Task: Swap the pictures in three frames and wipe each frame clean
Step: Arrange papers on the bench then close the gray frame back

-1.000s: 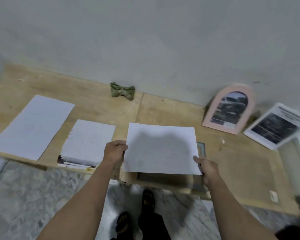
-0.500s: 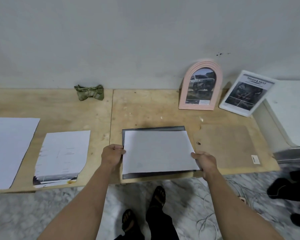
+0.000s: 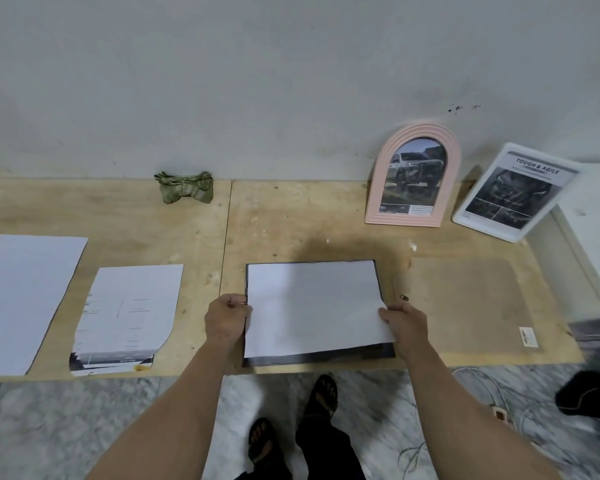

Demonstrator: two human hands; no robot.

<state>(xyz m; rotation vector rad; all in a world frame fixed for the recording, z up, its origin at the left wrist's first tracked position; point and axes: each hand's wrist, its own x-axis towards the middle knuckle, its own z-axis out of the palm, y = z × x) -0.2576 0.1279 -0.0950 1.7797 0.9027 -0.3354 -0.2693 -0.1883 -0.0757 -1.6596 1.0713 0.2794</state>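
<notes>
Both hands, left hand (image 3: 226, 320) and right hand (image 3: 405, 323), pinch the white sheet (image 3: 314, 308) at its nine and three o'clock edges, over the dark frame (image 3: 347, 355) on the plywood board (image 3: 284, 223)

You're standing in a makeshift indoor work corner. A bare plywood bench (image 3: 291, 220) runs along a scuffed plain wall (image 3: 257, 81), above marble-patterned flooring (image 3: 66, 427).

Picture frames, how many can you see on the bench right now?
3. A pink arched frame and a white frame lean on the wall at the right; a dark frame lies flat under the sheet both hands hold.
</notes>
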